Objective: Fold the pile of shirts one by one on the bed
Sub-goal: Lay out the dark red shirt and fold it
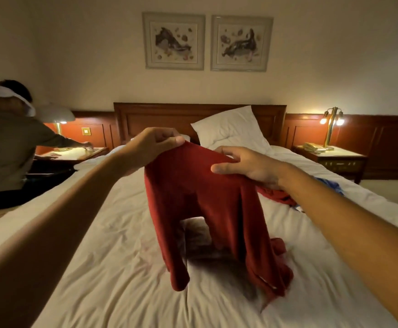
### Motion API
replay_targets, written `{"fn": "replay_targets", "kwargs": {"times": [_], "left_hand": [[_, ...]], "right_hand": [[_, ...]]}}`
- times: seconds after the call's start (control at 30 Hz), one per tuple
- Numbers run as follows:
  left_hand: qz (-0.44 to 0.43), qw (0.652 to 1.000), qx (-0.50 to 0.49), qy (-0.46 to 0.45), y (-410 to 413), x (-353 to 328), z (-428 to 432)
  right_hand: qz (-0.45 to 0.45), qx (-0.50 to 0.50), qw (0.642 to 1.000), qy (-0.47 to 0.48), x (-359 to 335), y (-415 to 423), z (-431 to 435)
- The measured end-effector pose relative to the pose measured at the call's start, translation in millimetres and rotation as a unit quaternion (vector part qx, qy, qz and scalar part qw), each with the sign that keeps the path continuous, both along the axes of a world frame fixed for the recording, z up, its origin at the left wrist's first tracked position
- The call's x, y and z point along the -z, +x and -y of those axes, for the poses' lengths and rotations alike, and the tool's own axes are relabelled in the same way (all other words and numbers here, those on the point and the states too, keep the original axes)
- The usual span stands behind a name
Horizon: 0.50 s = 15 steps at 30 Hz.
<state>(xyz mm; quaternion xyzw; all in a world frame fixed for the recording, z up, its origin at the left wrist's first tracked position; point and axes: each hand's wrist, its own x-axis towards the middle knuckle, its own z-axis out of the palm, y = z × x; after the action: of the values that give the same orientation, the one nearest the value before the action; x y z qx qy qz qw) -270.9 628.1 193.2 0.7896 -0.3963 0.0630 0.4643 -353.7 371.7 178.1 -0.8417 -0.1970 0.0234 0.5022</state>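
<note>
Head camera is showing both my hands raised over the bed (98,268); my left hand (149,144) is pinching one upper corner of the red shirt (205,209) between the thumb and the curled fingers (167,137); my right hand (250,168) is gripping the other upper corner, the thumb lying on the near side of the cloth and the fingers curling over the far side; the shirt is hanging down from my fingers, its lower ends reaching the white sheet below them; just behind my right fingers the pile of shirts (280,196), red and blue, is lying on the bed; beyond my fingers a white pillow (231,129) is leaning on the headboard (160,117); far left of my left fingers another person (8,147) is reaching to a bedside table (74,153).
</note>
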Motion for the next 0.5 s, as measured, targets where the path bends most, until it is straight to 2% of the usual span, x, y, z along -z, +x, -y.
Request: {"fn": "replay_targets", "kwargs": {"times": [0.07, 0.1, 0.13, 0.2, 0.27, 0.37, 0.4, 0.5], "left_hand": [[0.052, 0.996, -0.027, 0.070, -0.8, -10.6, -11.0], [0.069, 0.990, -0.035, 0.114, -0.2, -14.3, -16.0], [0.074, 0.986, -0.039, 0.146, -0.2, -17.0, -19.5], [0.071, 0.985, -0.052, 0.148, -1.3, -19.3, -24.6], [0.047, 0.992, -0.064, 0.097, -4.2, -17.7, -28.4], [-0.039, 0.999, -0.022, 0.020, 0.0, -6.5, -36.8], [-0.063, 0.998, -0.005, 0.004, 0.3, -3.6, -37.1], [-0.092, 0.996, 0.014, -0.008, -6.4, -2.9, -33.1]], "right_hand": [[0.051, 0.047, 0.988, -0.139, -15.1, -4.8, 1.9], [0.068, 0.064, 0.980, -0.174, -19.9, -5.4, 6.3], [0.073, 0.070, 0.982, -0.162, -23.6, -7.4, 11.0], [0.051, 0.047, 0.996, -0.051, -27.1, -15.8, 19.6], [0.025, 0.016, 0.999, 0.040, -27.0, -20.5, 32.2], [-0.018, 0.004, 0.998, 0.064, -26.6, -26.6, 42.0], [-0.033, 0.010, 0.999, 0.037, -28.4, -29.9, 43.1], [-0.019, 0.032, 0.988, -0.153, -39.5, -42.7, 38.2]]}}
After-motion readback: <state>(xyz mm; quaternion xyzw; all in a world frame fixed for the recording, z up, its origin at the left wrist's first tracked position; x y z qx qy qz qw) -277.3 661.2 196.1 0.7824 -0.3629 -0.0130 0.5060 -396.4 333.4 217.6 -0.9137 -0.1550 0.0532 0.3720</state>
